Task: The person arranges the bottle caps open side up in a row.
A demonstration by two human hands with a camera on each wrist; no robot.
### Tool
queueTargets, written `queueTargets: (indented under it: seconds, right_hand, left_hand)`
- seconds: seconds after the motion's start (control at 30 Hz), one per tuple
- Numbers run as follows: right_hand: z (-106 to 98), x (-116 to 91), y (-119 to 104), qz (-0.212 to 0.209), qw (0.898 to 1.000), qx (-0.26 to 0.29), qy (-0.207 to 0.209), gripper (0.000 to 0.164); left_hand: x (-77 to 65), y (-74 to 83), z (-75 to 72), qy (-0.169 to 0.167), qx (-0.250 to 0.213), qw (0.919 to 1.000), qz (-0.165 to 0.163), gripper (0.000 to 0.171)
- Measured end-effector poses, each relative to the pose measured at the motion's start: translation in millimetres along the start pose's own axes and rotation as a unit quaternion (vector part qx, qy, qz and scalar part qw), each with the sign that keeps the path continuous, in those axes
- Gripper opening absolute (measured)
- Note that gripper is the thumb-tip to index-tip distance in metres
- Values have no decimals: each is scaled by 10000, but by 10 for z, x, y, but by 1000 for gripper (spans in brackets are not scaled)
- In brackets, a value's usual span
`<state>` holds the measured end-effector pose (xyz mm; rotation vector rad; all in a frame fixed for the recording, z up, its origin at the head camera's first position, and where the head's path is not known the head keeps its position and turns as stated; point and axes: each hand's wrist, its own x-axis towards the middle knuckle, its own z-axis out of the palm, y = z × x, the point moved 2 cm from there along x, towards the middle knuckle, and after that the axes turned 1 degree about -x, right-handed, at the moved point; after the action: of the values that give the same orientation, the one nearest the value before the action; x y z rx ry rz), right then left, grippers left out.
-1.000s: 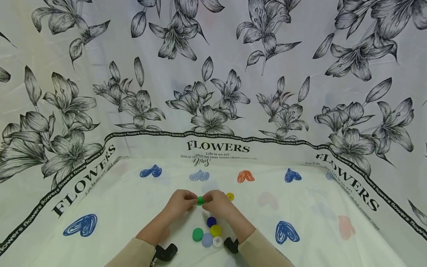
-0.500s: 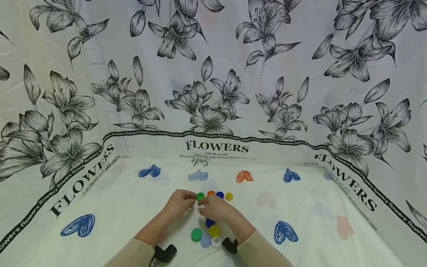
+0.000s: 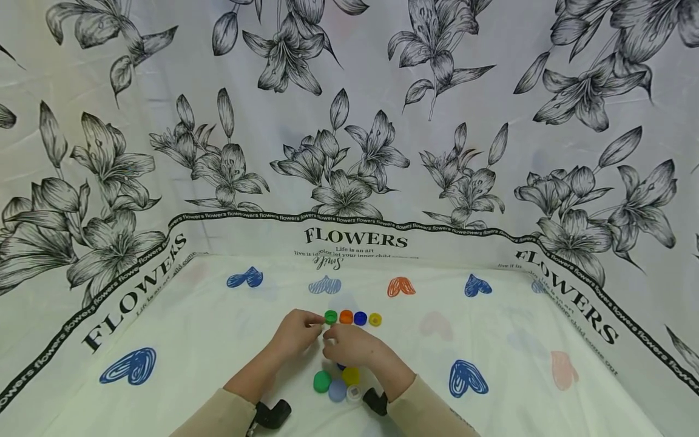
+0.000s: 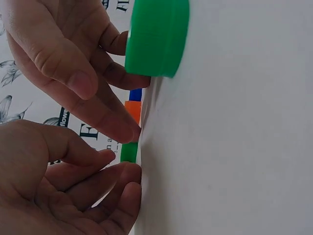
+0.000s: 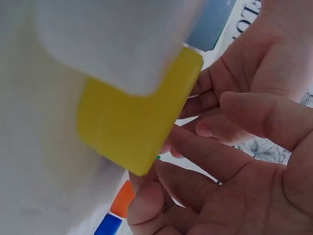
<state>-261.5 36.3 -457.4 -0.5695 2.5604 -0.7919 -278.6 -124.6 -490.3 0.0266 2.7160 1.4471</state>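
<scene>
A green bottle cap (image 3: 330, 317) lies at the left end of a row, beside an orange cap (image 3: 346, 317). My left hand (image 3: 297, 333) is just left of it, fingertips right at its side, fingers loosely bent. Close in front of the green and orange caps is my right hand (image 3: 352, 345), its fingers apart with nothing between them. In the left wrist view, the row's green cap (image 4: 129, 152) shows between the fingertips of both hands. The right wrist view shows the right hand (image 5: 234, 196) with relaxed fingers, the orange cap (image 5: 122, 198) partly hidden behind them.
The row continues with a blue cap (image 3: 360, 318) and a yellow cap (image 3: 375, 319). Nearer me lie a green cap (image 3: 322, 382), a light blue cap (image 3: 337, 390), a yellow cap (image 3: 351, 376), a white cap (image 3: 354, 394) and a mostly hidden dark blue one.
Both hands pinched the green cap a second ago and have let it go. It now sits slightly farther away, in line with the orange cap. The right hand has drawn back a little.
</scene>
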Motion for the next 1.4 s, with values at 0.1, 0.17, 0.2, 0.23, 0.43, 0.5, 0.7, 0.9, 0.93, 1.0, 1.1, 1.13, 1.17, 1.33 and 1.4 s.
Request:
queueTargets:
  seconds: [0.1, 0.17, 0.2, 0.23, 0.43, 0.5, 0.7, 0.9, 0.93, 1.0, 1.1, 1.13, 1.17, 1.33, 1.4]
  right_hand:
    - [-6, 4, 2, 11, 9999, -123, -14, 35]
    - [-26, -2, 2, 7, 9993, -377, -27, 34]
    - [-43, -9, -1, -12, 9984, -568, -41, 33]
    - [-65, -19, -2, -25, 9973, -726, -65, 32]
    - [-222, -108, 30, -136, 9880, -1540, -47, 23]
    - [-261, -130, 48, -100, 9874, -1577, 2, 19]
    - [-306, -136, 86, -41, 9809, -1945, 75, 15]
    - [-249, -91, 114, 70, 9766, -2149, 2, 10]
    - [-237, -85, 113, 81, 9764, -2157, 7, 11]
    - [-206, -75, 104, 51, 9756, -2193, 39, 13]
    - [-159, -64, 86, -11, 9731, -2302, 91, 18]
    - [-145, -61, 80, -18, 9725, -2326, 112, 20]
    - [-132, -57, 77, -9, 9721, -2340, 134, 22]
    - [-90, -46, 71, 89, 9698, -2420, 299, 24]
    - [-76, -46, 73, 99, 9695, -2422, 354, 23]
  left_hand:
    - [2, -6, 13, -67, 32, 10000, -7, 25]
    - [1, -4, 17, -99, 58, 9999, -21, 25]
    - [1, -5, 20, -109, 79, 9999, -26, 25]
    - [1, -5, 23, -111, 110, 9999, -33, 24]
    - [-34, 33, 32, -312, 194, 9993, -12, 15]
    - [-55, 58, 42, -523, 245, 9983, 80, 10]
    - [-145, 164, 89, -1247, 560, 9893, 520, 6]
    - [-216, 248, 169, -1612, 674, 9833, 500, 17]
    - [-220, 249, 187, -1647, 700, 9825, 517, 19]
    - [-225, 243, 223, -1696, 742, 9809, 594, 22]
    - [-227, 234, 269, -1718, 799, 9786, 798, 24]
    - [-228, 231, 278, -1713, 832, 9779, 859, 25]
    - [-231, 232, 284, -1704, 862, 9771, 934, 25]
    - [-250, 249, 292, -1656, 994, 9749, 1107, 24]
    - [-258, 255, 294, -1656, 1024, 9744, 1127, 23]
